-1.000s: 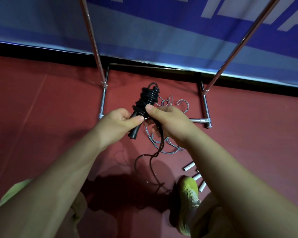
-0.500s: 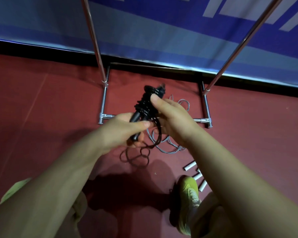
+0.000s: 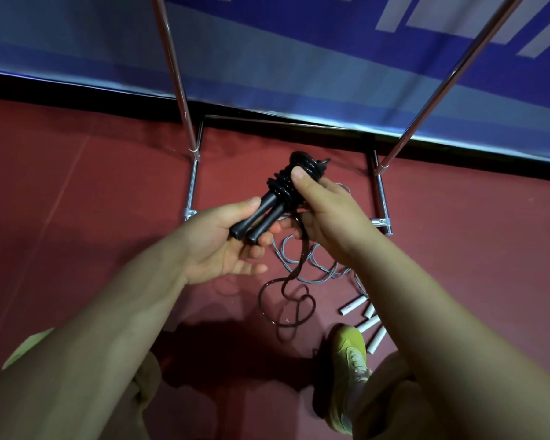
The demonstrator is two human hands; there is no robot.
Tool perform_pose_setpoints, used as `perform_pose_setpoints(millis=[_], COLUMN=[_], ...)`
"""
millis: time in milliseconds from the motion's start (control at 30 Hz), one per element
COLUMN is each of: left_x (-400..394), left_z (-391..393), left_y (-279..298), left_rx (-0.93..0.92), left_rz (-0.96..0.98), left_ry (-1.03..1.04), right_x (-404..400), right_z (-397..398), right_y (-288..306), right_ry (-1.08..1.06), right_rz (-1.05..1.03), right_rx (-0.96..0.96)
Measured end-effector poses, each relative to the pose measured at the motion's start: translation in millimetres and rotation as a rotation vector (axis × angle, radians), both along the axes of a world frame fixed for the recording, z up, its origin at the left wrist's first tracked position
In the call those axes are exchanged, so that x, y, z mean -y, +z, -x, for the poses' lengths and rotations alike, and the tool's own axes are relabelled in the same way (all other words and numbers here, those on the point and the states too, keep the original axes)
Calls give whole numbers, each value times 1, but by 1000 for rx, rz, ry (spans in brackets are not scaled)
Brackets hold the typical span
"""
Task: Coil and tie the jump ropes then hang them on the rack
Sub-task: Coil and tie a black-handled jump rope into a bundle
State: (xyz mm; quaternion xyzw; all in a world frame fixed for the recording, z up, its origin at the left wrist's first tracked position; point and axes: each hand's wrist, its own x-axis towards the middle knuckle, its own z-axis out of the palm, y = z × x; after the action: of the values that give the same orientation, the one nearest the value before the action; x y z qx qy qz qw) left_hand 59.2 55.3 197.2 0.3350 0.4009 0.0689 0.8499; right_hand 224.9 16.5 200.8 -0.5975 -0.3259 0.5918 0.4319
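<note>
Since the earlier frame, the loose black cord had dropped lower, looping above the floor. The left hand (image 3: 223, 246) cradled the two handles of the black jump rope (image 3: 286, 185) with thumb and fingers; the right hand (image 3: 327, 217) pinched its coils, in front of the rack (image 3: 191, 185).

A yellow-green shoe (image 3: 346, 369) stands on red floor (image 3: 77, 201) before a blue banner (image 3: 299, 58).
</note>
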Motion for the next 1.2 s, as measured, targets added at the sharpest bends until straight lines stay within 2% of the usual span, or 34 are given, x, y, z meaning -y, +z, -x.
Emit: perform_pose_setpoints(millis=[167,300,533,733,933,1067,1200], left_x=[9,12,11,8,2,1,-1], left_z=[-9,-14,-15,-15,-8,-5,-3], left_y=[-4,-4,-10,-12,-21,-23,-21], left_rx=[-156,-203,-363,-396,-461,-467,-526], left_rz=[-92,-125,-367,-419,-585,-651,-760], left_ry=[72,108,151,165,161,151,132], right_x=[0,3,3,0,3,2,1], right_z=[-1,-1,4,6,8,9,11], right_y=[-7,-7,-8,-10,-5,-7,-8], right_ry=[41,81,53,53,62,30,47], right_rz=[175,264,257,201,335,300,216], right_rx=[58,115,133,278,165,161,66])
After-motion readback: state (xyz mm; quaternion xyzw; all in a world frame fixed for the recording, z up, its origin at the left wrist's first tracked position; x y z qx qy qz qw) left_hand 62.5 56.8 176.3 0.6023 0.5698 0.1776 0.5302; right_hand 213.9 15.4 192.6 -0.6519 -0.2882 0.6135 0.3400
